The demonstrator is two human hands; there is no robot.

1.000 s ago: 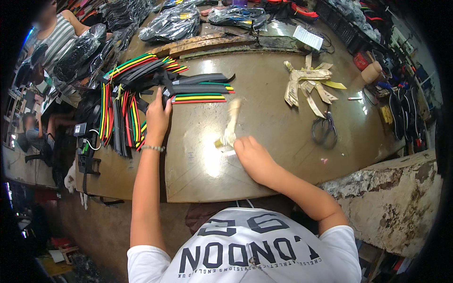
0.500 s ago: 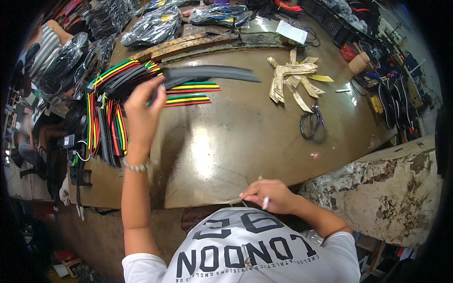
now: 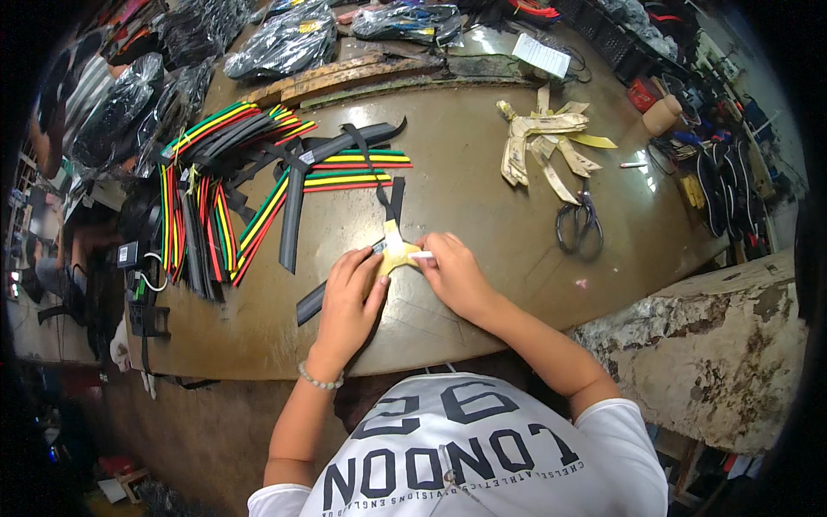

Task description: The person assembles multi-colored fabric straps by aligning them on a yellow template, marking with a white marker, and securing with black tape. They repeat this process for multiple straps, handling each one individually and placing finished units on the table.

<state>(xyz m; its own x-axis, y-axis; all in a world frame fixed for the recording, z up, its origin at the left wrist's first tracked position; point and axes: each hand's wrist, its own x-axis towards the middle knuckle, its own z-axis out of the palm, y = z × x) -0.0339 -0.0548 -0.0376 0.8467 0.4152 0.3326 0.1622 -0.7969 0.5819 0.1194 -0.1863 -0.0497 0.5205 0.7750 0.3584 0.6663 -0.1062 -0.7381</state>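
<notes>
My left hand (image 3: 347,291) lies at the front middle of the table, its fingers closed over a pale yellow, Y-shaped template (image 3: 398,250) and a black strap (image 3: 313,305) under it. Pinched in my right hand (image 3: 458,274) is a short white marking stick (image 3: 420,254), whose end meets the template's right edge. Further black strap (image 3: 397,198) sticks out past the template's far arm. A forked black strap (image 3: 295,207) lies to the left, beside bundles of red, yellow, green and black strips (image 3: 220,142).
More pale templates (image 3: 538,138) are piled at the right, with dark-handled scissors (image 3: 580,226) by them. A white pen (image 3: 634,165) lies further right. Long wooden bars (image 3: 362,77) and plastic-wrapped packs (image 3: 289,43) line the back. A paper sheet (image 3: 541,56) rests behind.
My left hand has come back from the strip pile to the front middle, and a black strap now lies there. My right hand has moved forward from the table edge, with the template now on the strap.
</notes>
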